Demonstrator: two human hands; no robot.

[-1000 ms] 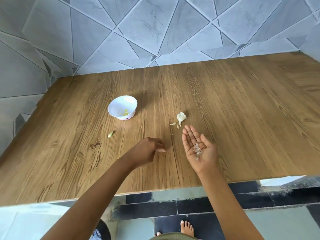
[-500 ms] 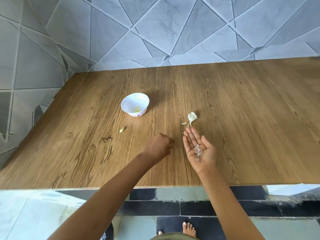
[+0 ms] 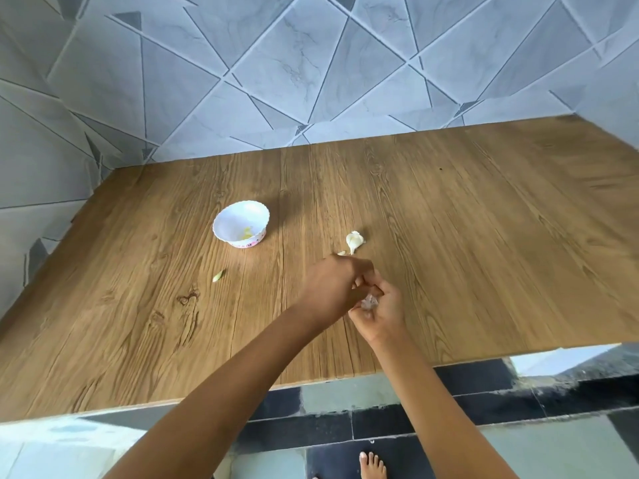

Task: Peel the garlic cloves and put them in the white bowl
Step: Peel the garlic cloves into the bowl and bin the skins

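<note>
Head view is showing the right hand [image 3: 380,314] cupping papery skins [image 3: 369,302], the left hand [image 3: 332,288] pinching at them, some peeled garlic [image 3: 247,232] lying in the white bowl [image 3: 231,225] and an unpeeled clove [image 3: 354,240] waiting on the table [image 3: 484,236]

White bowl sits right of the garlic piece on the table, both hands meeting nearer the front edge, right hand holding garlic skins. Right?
No. The head view shows the white bowl left of the garlic piece, not right of it. The rest stands: the left hand and right hand meet nearer the front edge of the table, the right hand holding garlic skins.
</note>
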